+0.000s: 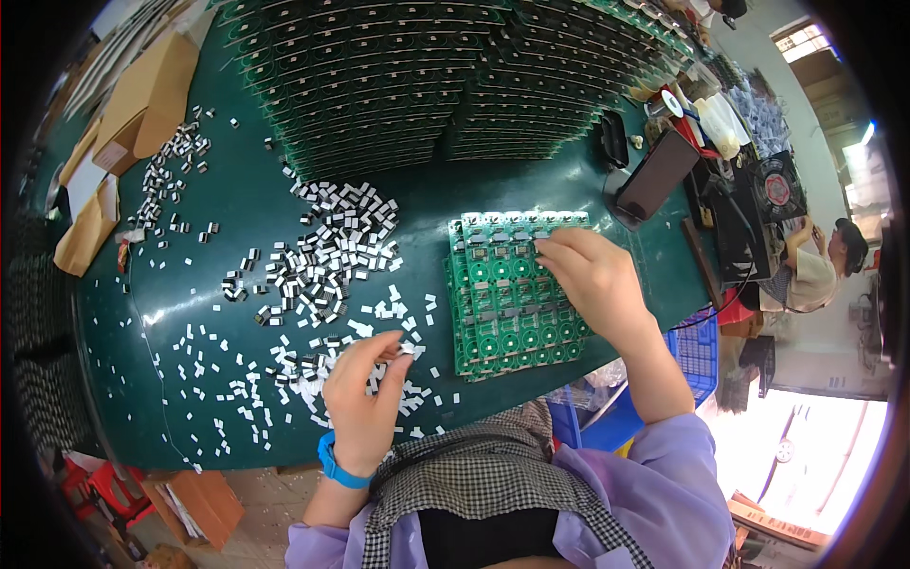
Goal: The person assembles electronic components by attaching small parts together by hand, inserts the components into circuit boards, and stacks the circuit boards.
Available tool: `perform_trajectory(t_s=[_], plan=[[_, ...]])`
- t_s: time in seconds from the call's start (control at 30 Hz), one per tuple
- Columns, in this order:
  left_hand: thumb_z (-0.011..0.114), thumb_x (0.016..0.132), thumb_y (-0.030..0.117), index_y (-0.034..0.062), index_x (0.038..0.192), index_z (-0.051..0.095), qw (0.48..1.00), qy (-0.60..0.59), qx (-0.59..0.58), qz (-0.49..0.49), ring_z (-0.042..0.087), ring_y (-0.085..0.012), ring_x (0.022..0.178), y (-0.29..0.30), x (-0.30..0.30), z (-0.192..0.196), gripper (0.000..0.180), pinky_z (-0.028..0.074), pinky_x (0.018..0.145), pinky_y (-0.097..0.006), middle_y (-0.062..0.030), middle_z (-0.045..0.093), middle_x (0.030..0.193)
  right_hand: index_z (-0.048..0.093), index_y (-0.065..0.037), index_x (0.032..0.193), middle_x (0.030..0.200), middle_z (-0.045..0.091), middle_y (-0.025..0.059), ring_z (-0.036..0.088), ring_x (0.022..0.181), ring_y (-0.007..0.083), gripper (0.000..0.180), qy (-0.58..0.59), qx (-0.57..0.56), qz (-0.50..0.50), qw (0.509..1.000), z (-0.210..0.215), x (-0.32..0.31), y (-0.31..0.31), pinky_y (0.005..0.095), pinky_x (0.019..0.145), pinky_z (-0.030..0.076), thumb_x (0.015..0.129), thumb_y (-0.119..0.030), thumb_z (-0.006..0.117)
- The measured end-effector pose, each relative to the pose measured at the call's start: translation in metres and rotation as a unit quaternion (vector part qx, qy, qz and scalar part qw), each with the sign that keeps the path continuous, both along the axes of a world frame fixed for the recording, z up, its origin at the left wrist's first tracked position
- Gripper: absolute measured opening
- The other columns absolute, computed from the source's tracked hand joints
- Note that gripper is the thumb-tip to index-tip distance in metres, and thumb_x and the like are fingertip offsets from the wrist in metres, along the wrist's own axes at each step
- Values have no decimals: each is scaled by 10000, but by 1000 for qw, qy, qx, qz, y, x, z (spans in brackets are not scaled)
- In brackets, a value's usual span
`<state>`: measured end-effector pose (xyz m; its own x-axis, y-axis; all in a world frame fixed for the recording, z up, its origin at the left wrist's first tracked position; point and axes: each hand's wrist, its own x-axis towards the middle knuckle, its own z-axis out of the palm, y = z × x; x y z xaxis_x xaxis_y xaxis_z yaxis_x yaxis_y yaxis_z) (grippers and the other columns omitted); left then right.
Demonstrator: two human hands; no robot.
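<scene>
- We see our left hand [365, 394] near the desk's front edge, thumb and fingertips pinched on one small white-and-grey block component [406, 349] lifted off the scatter of small components [322, 266].
- Our right hand [592, 275] rests palm-down on the upper right part of the green circuit board panel [502, 303], fingers curled loosely toward its far edge; we cannot tell whether it grips anything.
- The panel is a flat rectangular grid of repeated cells with round copper-coloured pads, its top row fitted with pale blocks; it lies right of centre, close to the front edge.
- The loose components are tiny hard rectangles, some glossy grey, some white, thickest at the desk's middle and thinning toward the left and front edges.
- The desk [237, 199] has a smooth dark green mat with a soft sheen.
- Stacks of green boards [427, 85] lie fanned in overlapping rows along the far edge.
- Brown cardboard pieces [142, 95] sit at the far left corner; a dark phone [657, 175] stands tilted near the right edge.
- Open mat shows between the panel and the stacks, and between the scatter and the cardboard.
- A blue wristband [336, 467] circles our left wrist.
</scene>
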<state>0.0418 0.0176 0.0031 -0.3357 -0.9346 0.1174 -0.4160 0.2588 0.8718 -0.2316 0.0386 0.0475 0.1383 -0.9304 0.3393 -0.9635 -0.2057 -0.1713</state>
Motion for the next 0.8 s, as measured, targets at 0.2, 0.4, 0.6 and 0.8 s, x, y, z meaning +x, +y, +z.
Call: perform_trajectory(t_s=[0.2,0.4,0.6,0.8], plan=[[608,866,-23,-43,1042,618,903,329,259,-94,655,-153,889,20,-5,3,177,519,803,-253,-115,675,961,658,-27,995,940,636,98,642,786,245,337,-206,8,22,978,16,61,37,331,629,534,681,-72,774],[618,853,-28,-33,1006,643,924,282,217,-139,660,-154,862,28,-7,2,155,523,753,-247,-117,678,960,675,-26,913,955,642,98,638,832,221,264,-416,45,53,907,-14,90,59,313,684,525,674,-41,786],[637,817,-52,-40,977,628,934,290,157,-136,644,-169,840,29,-10,-1,160,512,752,-269,-134,663,946,673,-24,940,941,639,87,632,853,215,260,-412,18,19,911,-15,96,62,312,718,530,693,-12,755],[716,749,-10,-10,950,621,974,185,85,-102,646,-188,772,29,-12,10,223,507,706,-283,-116,654,857,668,-19,967,939,632,100,634,840,235,261,-208,-49,132,968,-13,94,62,318,699,543,706,-14,659]])
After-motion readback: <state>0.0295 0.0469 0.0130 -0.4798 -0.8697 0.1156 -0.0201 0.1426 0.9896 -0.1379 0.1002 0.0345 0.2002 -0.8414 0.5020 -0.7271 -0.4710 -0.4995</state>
